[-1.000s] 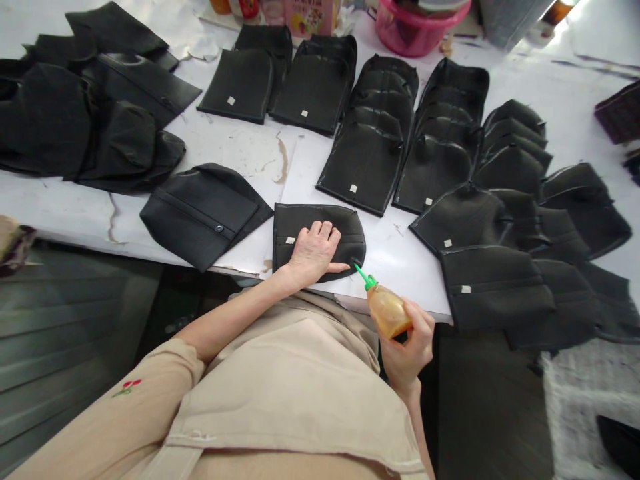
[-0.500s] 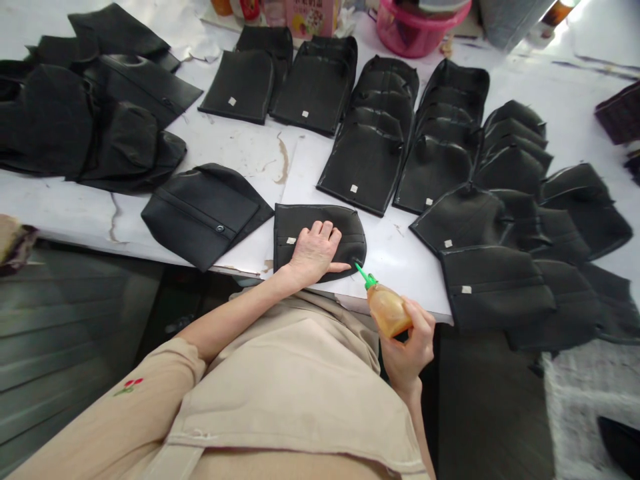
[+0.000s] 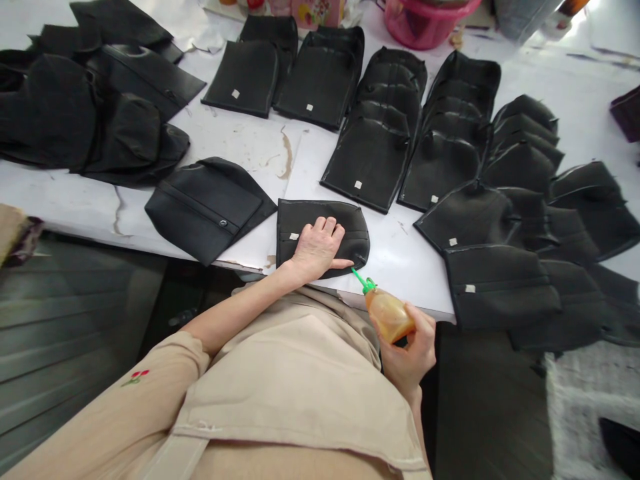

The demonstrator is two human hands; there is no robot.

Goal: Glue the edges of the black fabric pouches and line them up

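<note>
A black leather-like piece (image 3: 345, 223) with a small white label lies on the white table at its front edge. My left hand (image 3: 317, 248) presses down on it, fingers bent and thumb stretched toward its lower right corner. In my right hand (image 3: 410, 350) is a squeeze bottle (image 3: 389, 313) of amber liquid. Its green nozzle points up and left, with the tip at the piece's lower edge, close to my left thumb. Just left of this piece lies another black piece (image 3: 205, 207) with a round snap.
Rows of overlapping black pieces (image 3: 370, 153) stretch behind and to the right (image 3: 500, 287). A black pile (image 3: 50, 113) covers the left side of the white table (image 3: 250, 143). At the back stands a pink basin (image 3: 427, 23).
The nozzle tip has shifted slightly left along the piece's edge, together with the bottle. My left hand still rests on the piece. The whole view has shifted a little.
</note>
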